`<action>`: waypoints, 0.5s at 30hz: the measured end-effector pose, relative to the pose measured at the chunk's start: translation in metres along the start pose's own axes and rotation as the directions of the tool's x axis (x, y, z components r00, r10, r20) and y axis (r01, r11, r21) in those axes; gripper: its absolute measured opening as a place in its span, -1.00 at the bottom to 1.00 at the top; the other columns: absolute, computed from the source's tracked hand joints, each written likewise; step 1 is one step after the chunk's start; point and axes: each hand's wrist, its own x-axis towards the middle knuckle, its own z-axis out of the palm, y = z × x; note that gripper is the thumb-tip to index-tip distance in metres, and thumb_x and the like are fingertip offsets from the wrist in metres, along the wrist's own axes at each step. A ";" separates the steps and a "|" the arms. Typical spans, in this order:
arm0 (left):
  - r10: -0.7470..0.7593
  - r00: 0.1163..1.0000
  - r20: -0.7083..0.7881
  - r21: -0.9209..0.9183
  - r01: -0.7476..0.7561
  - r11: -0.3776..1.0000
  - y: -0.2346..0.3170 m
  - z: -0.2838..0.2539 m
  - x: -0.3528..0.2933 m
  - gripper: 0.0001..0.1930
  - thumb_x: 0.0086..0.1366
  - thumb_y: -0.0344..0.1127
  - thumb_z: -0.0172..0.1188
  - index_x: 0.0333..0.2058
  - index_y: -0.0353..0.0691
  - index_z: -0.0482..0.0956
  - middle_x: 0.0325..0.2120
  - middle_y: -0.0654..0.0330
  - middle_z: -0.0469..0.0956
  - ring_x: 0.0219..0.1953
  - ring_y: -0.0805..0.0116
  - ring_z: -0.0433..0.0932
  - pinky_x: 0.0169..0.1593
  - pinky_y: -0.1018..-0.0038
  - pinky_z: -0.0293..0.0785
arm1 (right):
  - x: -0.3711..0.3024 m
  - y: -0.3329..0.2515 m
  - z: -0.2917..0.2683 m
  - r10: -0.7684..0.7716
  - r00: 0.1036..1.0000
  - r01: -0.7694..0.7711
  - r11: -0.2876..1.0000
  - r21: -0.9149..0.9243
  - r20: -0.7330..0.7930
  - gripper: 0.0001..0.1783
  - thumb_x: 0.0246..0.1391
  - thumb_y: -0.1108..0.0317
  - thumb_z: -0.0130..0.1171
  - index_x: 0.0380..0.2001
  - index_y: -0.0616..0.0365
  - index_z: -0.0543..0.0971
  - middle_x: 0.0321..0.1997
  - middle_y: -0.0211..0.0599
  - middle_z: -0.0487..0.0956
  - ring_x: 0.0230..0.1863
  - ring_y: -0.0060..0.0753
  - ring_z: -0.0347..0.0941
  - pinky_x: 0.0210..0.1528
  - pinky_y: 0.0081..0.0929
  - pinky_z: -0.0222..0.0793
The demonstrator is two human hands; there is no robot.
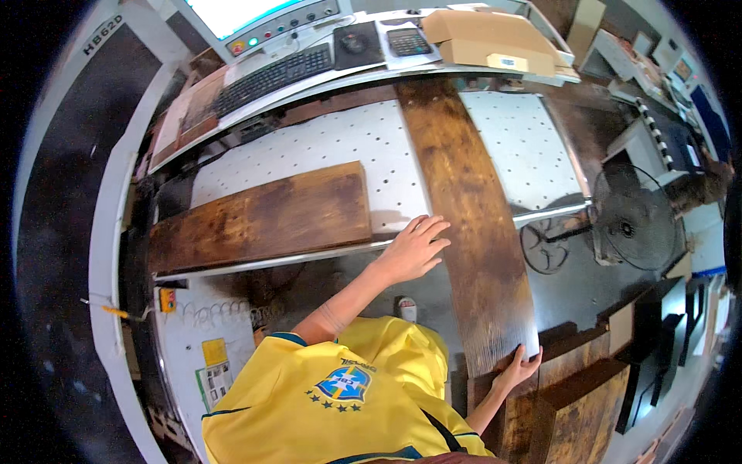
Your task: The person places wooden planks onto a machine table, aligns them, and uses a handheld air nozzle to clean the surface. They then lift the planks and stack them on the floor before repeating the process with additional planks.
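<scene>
A long brown-stained wooden plank (471, 193) runs from beneath the desk at the back toward me, its near end jutting past the white perforated table (309, 139). My right hand (516, 374) grips the near right corner of this plank. Beside the plank's left edge is my left hand (413, 251), fingers apart and holding nothing; whether its fingertips touch the wood I cannot tell. A shorter, wider brown board (270, 216) lies flat on the table to the left.
A keyboard (274, 77), a mouse, a calculator (408, 42) and an open cardboard box (495, 40) sit on the back desk. To the right stands a floor fan (627, 224). Stacked brown boards (580, 402) are at the lower right. A coiled hose (216, 313) hangs at the left.
</scene>
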 end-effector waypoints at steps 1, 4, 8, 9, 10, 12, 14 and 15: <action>-0.019 1.000 0.007 -0.011 0.019 1.000 0.000 -0.002 -0.012 -0.61 0.29 -0.23 0.36 0.05 -0.22 0.62 0.31 0.03 0.35 0.44 0.02 0.20 0.49 0.07 0.14 | 0.002 -0.001 0.009 0.029 0.998 -0.030 0.999 0.013 0.051 -0.25 0.36 0.24 0.30 0.46 0.16 0.20 0.28 -0.05 0.44 0.19 -0.17 0.44 0.19 -0.14 0.45; -0.118 0.993 -0.003 -0.016 0.118 0.993 -0.005 -0.012 -0.050 -0.67 0.31 -0.23 0.34 0.00 -0.21 0.65 0.27 0.08 0.40 0.43 0.06 0.22 0.48 0.08 0.16 | 0.025 0.007 0.036 0.145 0.981 -0.141 0.989 -0.035 0.128 -0.29 0.29 0.17 0.39 0.33 0.19 0.29 -0.07 -0.28 0.48 -0.15 -0.41 0.39 -0.09 -0.26 0.40; -0.295 0.948 -0.118 -0.018 0.295 0.955 -0.016 -0.032 -0.107 -0.72 0.35 -0.24 0.31 -0.01 -0.18 0.67 0.24 0.10 0.44 0.41 0.07 0.26 0.47 0.04 0.16 | 0.067 0.016 0.054 0.209 0.968 -0.196 0.975 -0.102 0.141 -0.38 0.21 0.15 0.46 0.16 0.24 0.42 -0.16 -0.36 0.46 -0.17 -0.45 0.39 -0.12 -0.33 0.37; -0.352 0.922 -0.161 -0.009 0.355 0.935 -0.020 -0.037 -0.123 -0.72 0.35 -0.25 0.30 -0.01 -0.18 0.67 0.24 0.10 0.45 0.41 0.06 0.26 0.47 0.03 0.16 | 0.069 0.004 0.071 0.016 0.998 0.002 0.949 -0.315 0.056 -0.39 0.22 0.17 0.43 0.18 0.26 0.43 0.00 -0.18 0.51 0.03 -0.23 0.47 0.08 -0.18 0.43; -0.417 0.880 -0.229 -0.035 0.420 0.907 -0.022 -0.046 -0.138 -0.73 0.34 -0.25 0.31 -0.03 -0.18 0.67 0.23 0.09 0.46 0.40 0.03 0.28 0.44 0.01 0.17 | 0.081 -0.001 0.078 -0.175 0.983 0.177 0.847 -0.502 0.052 -0.43 0.23 0.18 0.41 0.15 0.28 0.46 0.10 -0.06 0.51 0.14 -0.10 0.44 0.18 -0.08 0.40; -0.539 0.775 -0.331 -0.024 0.563 0.826 -0.032 -0.061 -0.172 -0.73 0.34 -0.25 0.32 -0.04 -0.18 0.67 0.23 0.09 0.46 0.39 0.01 0.28 0.43 0.02 0.18 | 0.091 -0.021 0.103 -0.438 0.890 0.409 0.646 -0.645 0.125 -0.45 0.25 0.22 0.37 0.17 0.29 0.47 0.20 0.04 0.48 0.24 0.06 0.40 0.30 0.04 0.33; -0.641 0.641 -0.422 -0.008 0.705 0.710 -0.049 -0.066 -0.212 -0.69 0.35 -0.21 0.32 0.00 -0.21 0.65 0.24 0.05 0.44 0.39 -0.02 0.27 0.42 0.01 0.18 | 0.074 -0.060 0.146 -0.557 0.797 0.570 0.565 -0.597 0.233 -0.49 0.29 0.30 0.32 0.21 0.28 0.46 0.20 0.00 0.50 0.22 0.03 0.44 0.28 0.00 0.37; -0.686 0.554 -0.472 -0.026 0.769 0.639 -0.060 -0.067 -0.232 -0.67 0.36 -0.19 0.31 0.01 -0.23 0.64 0.25 0.04 0.44 0.39 -0.04 0.26 0.42 0.01 0.17 | 0.069 -0.061 0.168 -0.575 0.752 0.653 0.578 -0.490 0.323 -0.52 0.29 0.33 0.31 0.19 0.28 0.48 0.18 -0.01 0.51 0.20 0.01 0.45 0.26 -0.03 0.40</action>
